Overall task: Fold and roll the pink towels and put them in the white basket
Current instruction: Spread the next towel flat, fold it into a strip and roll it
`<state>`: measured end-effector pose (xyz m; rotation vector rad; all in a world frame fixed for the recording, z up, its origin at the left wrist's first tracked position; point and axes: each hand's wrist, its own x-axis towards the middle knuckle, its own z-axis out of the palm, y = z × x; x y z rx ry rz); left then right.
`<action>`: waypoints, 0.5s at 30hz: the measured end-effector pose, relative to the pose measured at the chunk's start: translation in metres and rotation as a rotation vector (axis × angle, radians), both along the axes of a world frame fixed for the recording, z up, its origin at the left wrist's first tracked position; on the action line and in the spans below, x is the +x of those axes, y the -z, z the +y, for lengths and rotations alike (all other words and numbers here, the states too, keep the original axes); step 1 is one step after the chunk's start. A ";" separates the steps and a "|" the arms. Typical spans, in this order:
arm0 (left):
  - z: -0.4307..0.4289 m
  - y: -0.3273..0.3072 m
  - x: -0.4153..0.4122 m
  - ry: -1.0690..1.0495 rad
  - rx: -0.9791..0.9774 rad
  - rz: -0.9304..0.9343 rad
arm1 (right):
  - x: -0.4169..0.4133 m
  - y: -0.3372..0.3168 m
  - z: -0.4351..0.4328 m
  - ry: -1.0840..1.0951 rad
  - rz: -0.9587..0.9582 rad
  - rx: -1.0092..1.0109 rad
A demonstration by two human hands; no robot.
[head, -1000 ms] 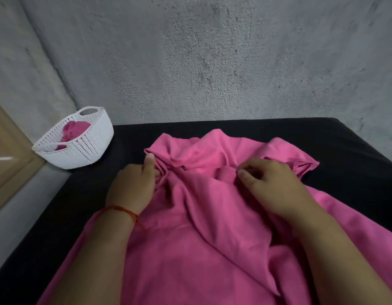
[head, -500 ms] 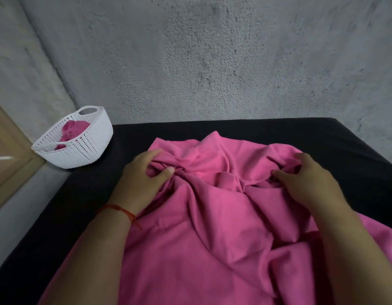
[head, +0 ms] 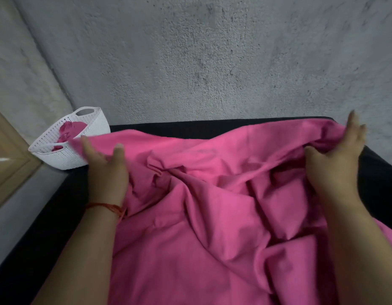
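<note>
Gripping pink towel (head: 212, 216): L hand (head: 107, 170), R hand (head: 336, 159).

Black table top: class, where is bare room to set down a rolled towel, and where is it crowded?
Free: the strip between pink towel and wall; the left side nearer than the white basket; the right edge beyond the right hand. Crowded: the middle, under the towel.
</note>
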<state>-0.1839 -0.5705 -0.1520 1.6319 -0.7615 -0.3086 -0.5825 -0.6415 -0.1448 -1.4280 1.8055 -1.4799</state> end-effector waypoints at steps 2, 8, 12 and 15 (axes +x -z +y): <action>-0.002 0.011 -0.004 0.035 0.162 -0.469 | 0.005 0.005 0.000 -0.004 0.161 0.007; -0.006 0.021 -0.024 0.204 0.531 -0.749 | 0.007 0.007 -0.001 -0.078 0.384 0.281; -0.011 0.038 -0.021 0.267 0.645 -0.812 | 0.009 0.009 0.000 -0.071 0.490 0.402; -0.015 0.046 -0.018 0.306 0.689 -0.830 | 0.007 0.020 -0.006 -0.123 0.715 0.522</action>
